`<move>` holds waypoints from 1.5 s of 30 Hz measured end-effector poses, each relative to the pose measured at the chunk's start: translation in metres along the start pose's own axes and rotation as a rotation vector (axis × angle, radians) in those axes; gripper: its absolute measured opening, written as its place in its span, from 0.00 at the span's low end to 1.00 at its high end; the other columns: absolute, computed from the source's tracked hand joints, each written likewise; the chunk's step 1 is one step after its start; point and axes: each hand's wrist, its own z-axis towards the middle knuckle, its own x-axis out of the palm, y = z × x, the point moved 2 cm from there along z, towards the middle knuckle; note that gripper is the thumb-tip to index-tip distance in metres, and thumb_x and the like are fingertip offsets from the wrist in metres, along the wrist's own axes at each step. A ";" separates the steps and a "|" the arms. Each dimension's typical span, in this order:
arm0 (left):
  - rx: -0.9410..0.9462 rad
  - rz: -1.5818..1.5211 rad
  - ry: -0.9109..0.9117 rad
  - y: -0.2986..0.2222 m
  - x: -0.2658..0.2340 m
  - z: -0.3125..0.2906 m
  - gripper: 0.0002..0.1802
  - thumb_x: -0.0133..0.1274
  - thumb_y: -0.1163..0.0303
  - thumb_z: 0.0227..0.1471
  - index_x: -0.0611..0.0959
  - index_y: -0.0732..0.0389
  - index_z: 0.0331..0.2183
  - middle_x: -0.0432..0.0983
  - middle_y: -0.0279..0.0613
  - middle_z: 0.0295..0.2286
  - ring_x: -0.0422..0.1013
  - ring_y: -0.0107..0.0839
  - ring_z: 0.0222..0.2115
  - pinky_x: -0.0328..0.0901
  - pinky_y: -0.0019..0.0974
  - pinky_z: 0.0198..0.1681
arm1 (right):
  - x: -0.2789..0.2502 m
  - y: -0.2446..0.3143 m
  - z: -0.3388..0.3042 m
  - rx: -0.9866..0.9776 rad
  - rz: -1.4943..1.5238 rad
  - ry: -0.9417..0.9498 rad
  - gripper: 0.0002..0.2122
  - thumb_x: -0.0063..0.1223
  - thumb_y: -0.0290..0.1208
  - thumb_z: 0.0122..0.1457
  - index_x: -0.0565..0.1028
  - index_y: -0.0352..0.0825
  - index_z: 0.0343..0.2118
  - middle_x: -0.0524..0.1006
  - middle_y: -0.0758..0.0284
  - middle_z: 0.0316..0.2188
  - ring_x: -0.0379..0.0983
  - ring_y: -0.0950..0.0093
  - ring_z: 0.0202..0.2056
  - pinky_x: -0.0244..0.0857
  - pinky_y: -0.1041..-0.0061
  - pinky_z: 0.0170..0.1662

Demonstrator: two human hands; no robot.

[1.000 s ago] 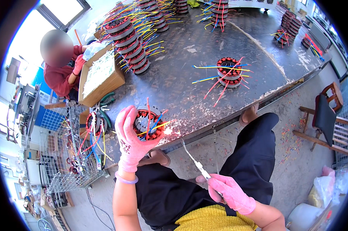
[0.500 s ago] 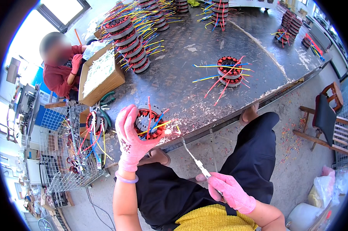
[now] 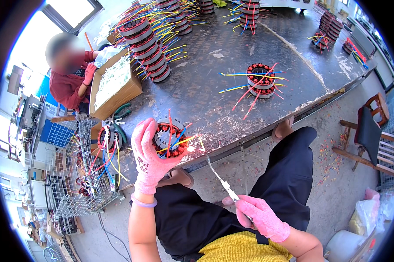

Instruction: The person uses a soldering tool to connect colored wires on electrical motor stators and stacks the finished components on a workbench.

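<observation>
My left hand (image 3: 148,153), in a pink glove, is wrapped round a motor stator (image 3: 170,139) at the table's near edge. The stator is a grey ring with red windings; red, blue and yellow wire ends stick out of it. Closed round the white handle of a slim torch (image 3: 227,189) is my right hand (image 3: 262,218), also in a pink glove. The torch's thin metal tube runs up to a bent tip beside the wire ends. A bright reddish-white glow shows there, near my left thumb; the glare hides the exact contact.
Another pair of stacked stators (image 3: 260,83) stands mid-table. Tall stator stacks (image 3: 147,54) rise at the back left. A cardboard box (image 3: 116,94), pliers (image 3: 120,114) and a wire basket (image 3: 81,187) lie leftward. Behind the box sits a co-worker (image 3: 68,87). A chair (image 3: 367,135) stands right.
My hands, the stator and the torch stay almost in place. The co-worker's gloved hand has shifted slightly near the box.
</observation>
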 end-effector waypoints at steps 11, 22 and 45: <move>0.030 0.028 0.012 0.002 -0.001 0.000 0.57 0.78 0.61 0.27 0.65 0.62 0.58 0.63 0.50 0.53 0.64 0.47 0.53 0.65 0.45 0.54 | 0.001 0.001 0.000 -0.013 0.026 0.007 0.19 0.41 0.39 0.70 0.72 0.33 0.56 0.67 0.77 0.17 0.58 0.89 0.18 0.51 0.86 0.22; 0.005 -0.003 -0.004 0.002 0.000 -0.001 0.54 0.76 0.61 0.28 0.67 0.63 0.57 0.65 0.51 0.53 0.63 0.51 0.55 0.59 0.51 0.58 | 0.004 0.004 0.000 -0.001 0.022 -0.007 0.19 0.41 0.40 0.70 0.71 0.31 0.55 0.66 0.78 0.16 0.55 0.89 0.17 0.48 0.87 0.21; -0.128 -0.069 0.058 -0.001 -0.005 0.001 0.59 0.77 0.61 0.25 0.64 0.64 0.58 0.63 0.50 0.52 0.64 0.46 0.52 0.64 0.44 0.56 | 0.001 0.003 -0.003 -0.025 0.060 -0.080 0.20 0.41 0.38 0.69 0.71 0.26 0.53 0.65 0.76 0.14 0.54 0.87 0.15 0.45 0.86 0.18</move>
